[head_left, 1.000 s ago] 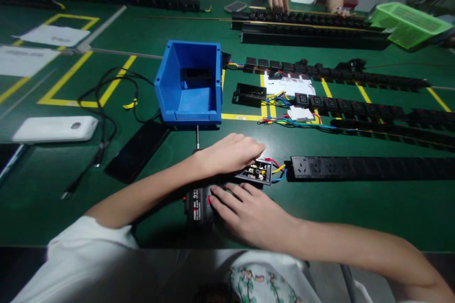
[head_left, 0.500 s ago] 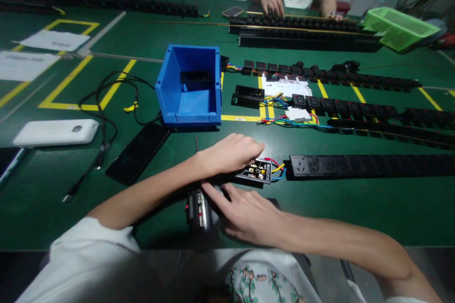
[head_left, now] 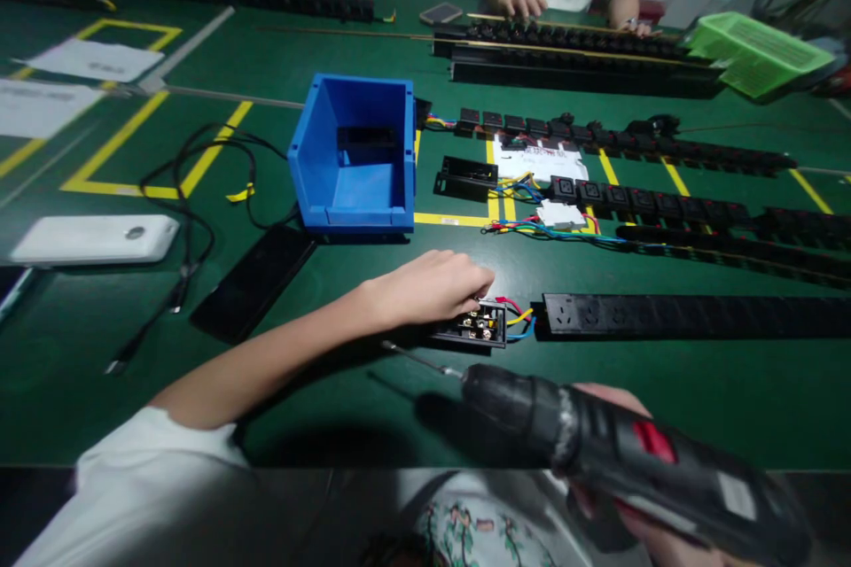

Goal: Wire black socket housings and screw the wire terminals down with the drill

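The wired terminal box (head_left: 480, 324) lay crosswise on the surface (head_left: 718, 390), the left hand (head_left: 435, 288) curled over its left end; it sat ahead-left of the farther right hand (head_left: 618, 396), wrapped around a drill (head_left: 591, 434).

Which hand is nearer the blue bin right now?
Left. The left hand is at the terminal box, just on the wearer's side of the blue bin; the right hand, gripping the drill, is farther off, lower right.
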Tool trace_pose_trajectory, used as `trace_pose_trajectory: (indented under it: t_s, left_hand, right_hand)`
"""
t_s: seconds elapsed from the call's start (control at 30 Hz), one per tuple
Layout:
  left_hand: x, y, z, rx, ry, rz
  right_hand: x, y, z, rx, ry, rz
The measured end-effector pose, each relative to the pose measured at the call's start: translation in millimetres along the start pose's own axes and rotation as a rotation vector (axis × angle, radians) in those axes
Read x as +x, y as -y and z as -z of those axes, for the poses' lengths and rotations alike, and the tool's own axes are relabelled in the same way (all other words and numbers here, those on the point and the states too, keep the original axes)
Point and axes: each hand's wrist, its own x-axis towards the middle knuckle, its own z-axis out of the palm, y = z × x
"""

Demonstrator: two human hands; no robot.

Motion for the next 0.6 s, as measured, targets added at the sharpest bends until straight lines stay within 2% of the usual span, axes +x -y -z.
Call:
trace_pose_trajectory:
  t_s: [0.13, 0.27, 0.4, 0.6]
  left_hand:
    - [1.5, -0.2, 1.3, -0.069, 0.034, 0.006]
    - [2.5, 2.5, 3.8, -0.129, 0.032, 0.001]
    - [2.7, 6.9, 9.7, -0.239, -0.022, -0.040]
    - [4.5, 10.7, 14.5, -0.389, -0.059, -0.063]
  right_hand:
    - [-12.5, -16.5, 26.1, 0.178, -0.081, 0.081]
    - [-9.6, -36.0, 45.5, 0.385, -0.124, 0.066]
    - [-5.6, -49.5, 49.8, 0.518, -0.187, 0.010]
    - [-3.2, -46.4, 46.4, 0.599, -0.284, -0.063]
